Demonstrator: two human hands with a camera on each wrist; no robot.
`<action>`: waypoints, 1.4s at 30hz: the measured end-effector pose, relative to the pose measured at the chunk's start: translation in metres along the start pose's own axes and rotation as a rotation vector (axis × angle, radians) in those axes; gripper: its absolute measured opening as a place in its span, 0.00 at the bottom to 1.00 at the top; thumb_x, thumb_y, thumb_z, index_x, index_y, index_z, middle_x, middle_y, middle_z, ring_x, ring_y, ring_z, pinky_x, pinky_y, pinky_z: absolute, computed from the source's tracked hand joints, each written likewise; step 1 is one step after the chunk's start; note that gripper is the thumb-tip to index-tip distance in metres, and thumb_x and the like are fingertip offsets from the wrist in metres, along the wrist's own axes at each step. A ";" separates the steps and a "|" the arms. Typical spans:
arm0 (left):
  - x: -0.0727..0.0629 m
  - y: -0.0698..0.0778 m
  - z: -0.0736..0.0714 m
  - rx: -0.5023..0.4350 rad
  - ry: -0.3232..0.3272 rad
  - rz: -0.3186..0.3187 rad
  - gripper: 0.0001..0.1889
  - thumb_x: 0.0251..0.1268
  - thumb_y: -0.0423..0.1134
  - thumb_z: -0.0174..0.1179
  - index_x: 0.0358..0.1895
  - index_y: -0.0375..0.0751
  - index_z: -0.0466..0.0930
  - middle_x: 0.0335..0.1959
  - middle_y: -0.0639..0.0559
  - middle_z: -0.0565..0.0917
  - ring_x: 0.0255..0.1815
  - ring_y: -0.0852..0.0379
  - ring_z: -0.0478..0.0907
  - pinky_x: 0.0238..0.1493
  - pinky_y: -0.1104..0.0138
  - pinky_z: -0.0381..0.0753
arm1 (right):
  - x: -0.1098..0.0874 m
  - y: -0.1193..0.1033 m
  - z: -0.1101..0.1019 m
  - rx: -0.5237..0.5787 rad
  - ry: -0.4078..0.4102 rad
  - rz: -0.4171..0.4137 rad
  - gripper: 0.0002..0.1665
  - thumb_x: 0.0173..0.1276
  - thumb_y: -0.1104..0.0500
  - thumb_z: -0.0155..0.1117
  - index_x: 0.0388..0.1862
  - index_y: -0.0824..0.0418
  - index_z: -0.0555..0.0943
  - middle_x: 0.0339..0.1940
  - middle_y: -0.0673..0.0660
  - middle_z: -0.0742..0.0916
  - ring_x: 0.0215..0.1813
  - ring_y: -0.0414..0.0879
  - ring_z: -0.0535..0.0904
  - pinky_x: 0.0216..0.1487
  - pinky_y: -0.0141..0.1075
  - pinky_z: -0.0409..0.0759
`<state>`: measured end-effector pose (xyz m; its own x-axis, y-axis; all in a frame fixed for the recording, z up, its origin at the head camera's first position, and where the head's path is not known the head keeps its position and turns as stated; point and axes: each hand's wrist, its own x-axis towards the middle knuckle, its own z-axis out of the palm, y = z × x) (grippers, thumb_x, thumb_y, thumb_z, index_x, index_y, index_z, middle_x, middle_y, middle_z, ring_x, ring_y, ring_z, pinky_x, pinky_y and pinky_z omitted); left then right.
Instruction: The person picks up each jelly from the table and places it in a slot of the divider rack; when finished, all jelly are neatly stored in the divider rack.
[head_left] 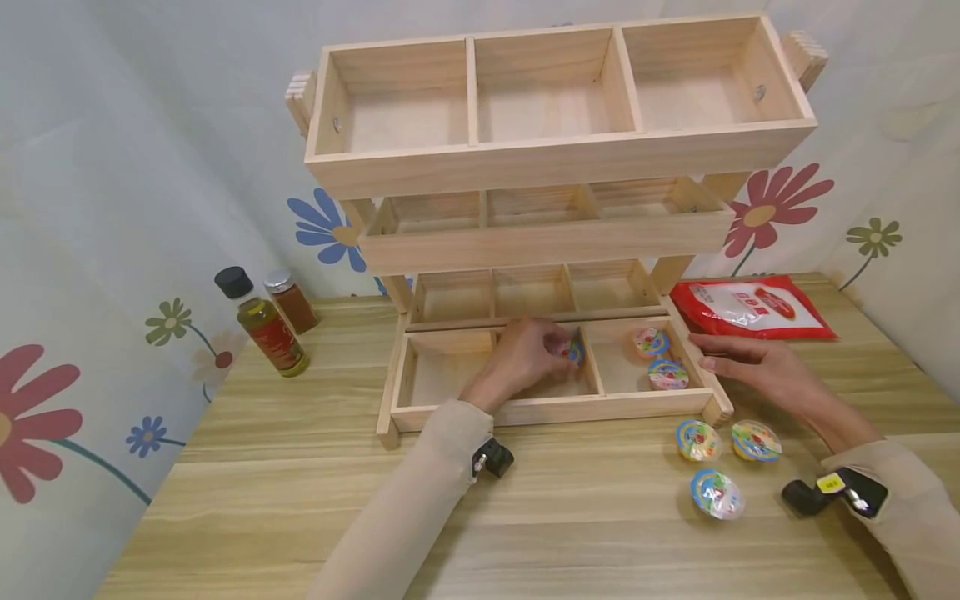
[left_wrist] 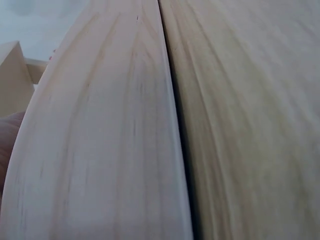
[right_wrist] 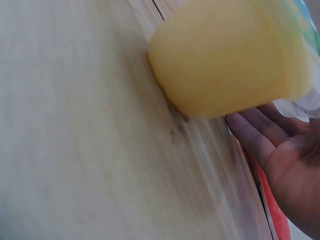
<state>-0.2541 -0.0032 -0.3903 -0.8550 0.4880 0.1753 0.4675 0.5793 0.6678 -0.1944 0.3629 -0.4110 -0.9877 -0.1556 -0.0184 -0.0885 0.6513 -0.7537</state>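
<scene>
My left hand [head_left: 525,358] reaches into the middle compartment of the bottom wooden tray [head_left: 555,410], its fingers at a small jelly cup [head_left: 574,348] with a blue and pink lid. Part of that cup is hidden behind the fingers. Only a sliver of the left hand [left_wrist: 9,142] shows in the left wrist view, behind the tray's front board [left_wrist: 100,140]. My right hand [head_left: 765,375] rests beside the rack's right end, fingers loosely extended and holding nothing. Two jelly cups [head_left: 651,342] lie in the tray's right compartment.
Three jelly cups [head_left: 716,494] stand on the table before the tray's right end; a yellow one [right_wrist: 225,55] looms in the right wrist view. A red-and-white packet [head_left: 753,308] lies at the right. An oil bottle [head_left: 273,333] and a brown jar [head_left: 294,304] stand at the left.
</scene>
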 end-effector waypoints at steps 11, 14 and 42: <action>0.002 0.001 0.001 -0.007 0.017 -0.033 0.21 0.55 0.40 0.81 0.52 0.38 0.91 0.40 0.52 0.88 0.41 0.59 0.80 0.46 0.68 0.79 | -0.001 0.000 -0.002 0.000 0.021 -0.016 0.35 0.79 0.45 0.67 0.77 0.60 0.75 0.72 0.68 0.79 0.72 0.63 0.67 0.63 0.53 0.68; 0.001 0.002 0.002 -0.006 0.024 -0.039 0.21 0.57 0.40 0.81 0.53 0.37 0.91 0.42 0.52 0.88 0.42 0.58 0.81 0.47 0.67 0.80 | 0.000 0.000 -0.003 -0.007 0.026 -0.017 0.34 0.79 0.44 0.67 0.77 0.58 0.76 0.72 0.67 0.80 0.72 0.60 0.67 0.62 0.50 0.68; -0.009 0.009 -0.006 0.038 0.065 -0.057 0.21 0.63 0.45 0.79 0.55 0.38 0.90 0.48 0.49 0.90 0.50 0.53 0.83 0.54 0.64 0.81 | -0.001 -0.001 0.001 -0.003 0.013 -0.017 0.35 0.79 0.45 0.67 0.77 0.61 0.75 0.73 0.71 0.78 0.73 0.68 0.66 0.64 0.61 0.67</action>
<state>-0.2436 -0.0056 -0.3815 -0.8928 0.4109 0.1845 0.4244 0.6299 0.6505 -0.1932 0.3619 -0.4105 -0.9876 -0.1572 0.0029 -0.1059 0.6510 -0.7517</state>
